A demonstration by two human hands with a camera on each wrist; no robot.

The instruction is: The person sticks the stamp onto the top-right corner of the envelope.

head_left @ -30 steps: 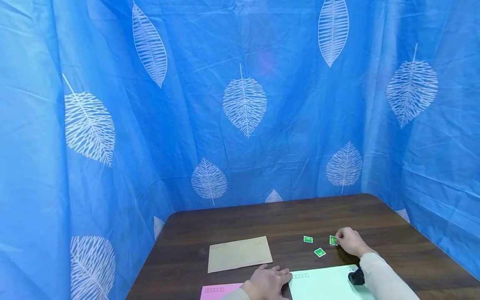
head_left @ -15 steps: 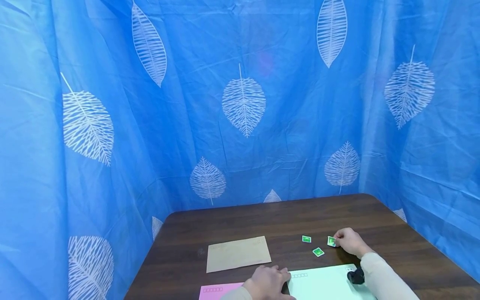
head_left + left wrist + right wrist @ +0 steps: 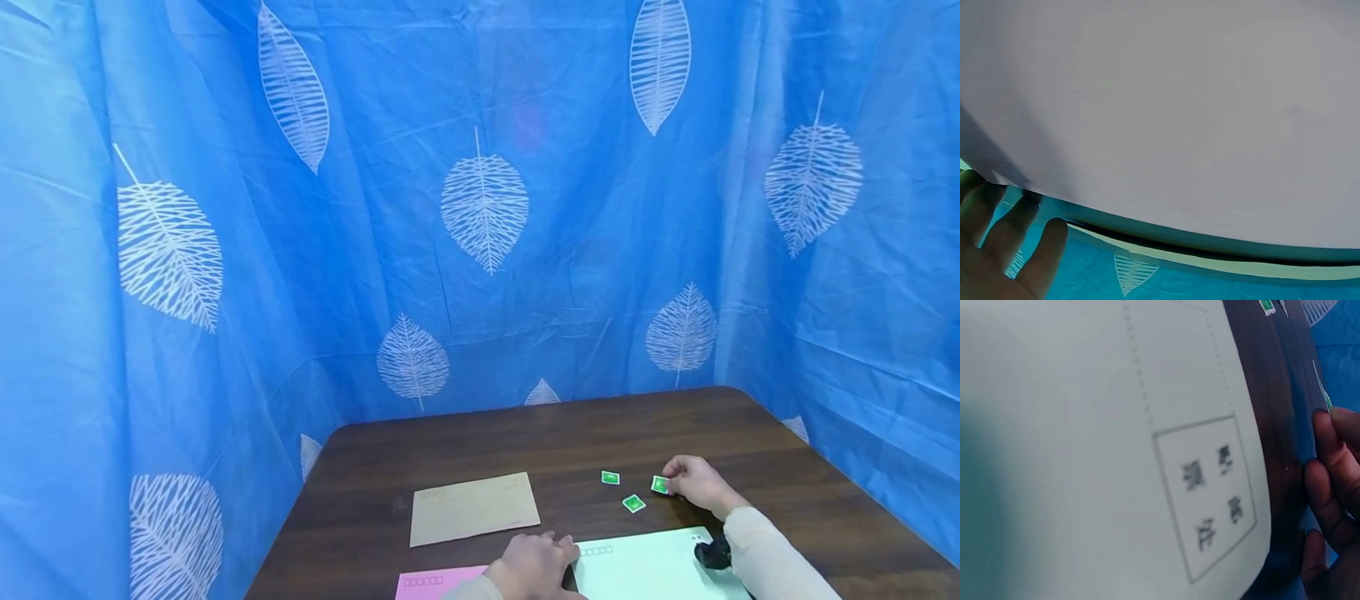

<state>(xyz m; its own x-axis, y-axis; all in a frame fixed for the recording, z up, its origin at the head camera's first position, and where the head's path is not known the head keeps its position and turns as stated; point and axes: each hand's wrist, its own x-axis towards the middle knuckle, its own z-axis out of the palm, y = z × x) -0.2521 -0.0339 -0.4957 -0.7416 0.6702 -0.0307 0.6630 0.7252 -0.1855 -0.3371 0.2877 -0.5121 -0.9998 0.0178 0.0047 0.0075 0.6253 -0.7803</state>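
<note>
The right hand (image 3: 697,485) is pinching a green stamp (image 3: 660,485) between thumb and index finger, the fingers closing on it while the others are curling loosely. The stamp is sitting just beyond the mint envelope (image 3: 652,571), to the right of two other green stamps, the farther one (image 3: 611,477) and the nearer one (image 3: 633,503), both lying on the dark wooden surface (image 3: 375,467). Compared with a second ago, the pinched stamp is sitting slightly lower at the fingertips (the right wrist view is catching it nearly edge-on). The whole head view is sliding a little leftward, while the two loose stamps are keeping their places relative to each other.

The left hand (image 3: 534,567) is resting much as before, covering the right end of the pink envelope (image 3: 435,583) and reaching the mint envelope's left edge; its fingers are extending, slightly apart, gripping nothing. The tan envelope (image 3: 476,509) is lying beyond, unmoved.
</note>
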